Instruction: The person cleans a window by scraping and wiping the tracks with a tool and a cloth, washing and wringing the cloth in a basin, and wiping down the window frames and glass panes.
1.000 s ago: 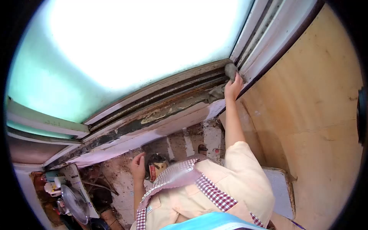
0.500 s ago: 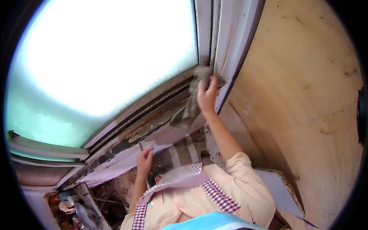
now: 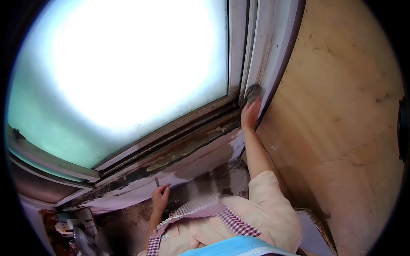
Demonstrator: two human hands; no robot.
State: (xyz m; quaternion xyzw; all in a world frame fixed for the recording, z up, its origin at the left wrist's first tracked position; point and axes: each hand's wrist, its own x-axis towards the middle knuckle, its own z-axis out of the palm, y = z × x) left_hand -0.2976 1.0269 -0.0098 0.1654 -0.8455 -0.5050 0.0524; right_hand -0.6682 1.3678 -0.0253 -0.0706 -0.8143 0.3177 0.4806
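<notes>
A bunched grey-brown rag (image 3: 253, 91) is pressed into the lower right corner of the window frame (image 3: 234, 81), with my right hand (image 3: 250, 114) closed on it. My left hand (image 3: 160, 197) is closed below the sill, gripping a thin dark stick-like tool (image 3: 157, 182) that points up; its kind I cannot make out. Between the hands runs the window sill (image 3: 171, 160), dirty and with peeling paint. Above it, the frosted window pane (image 3: 141, 81) glows with bright light.
A wooden panel (image 3: 341, 106) stands close on the right of my arm. At the lower left lie a round metal lid or pan (image 3: 82, 240) and small items. A pale board (image 3: 314, 232) leans at the lower right. The wall below the sill is stained.
My right hand has moved right with the rag, from the sill to the frame's corner. The rag hung loose and is now bunched up. My left hand stays almost in place.
</notes>
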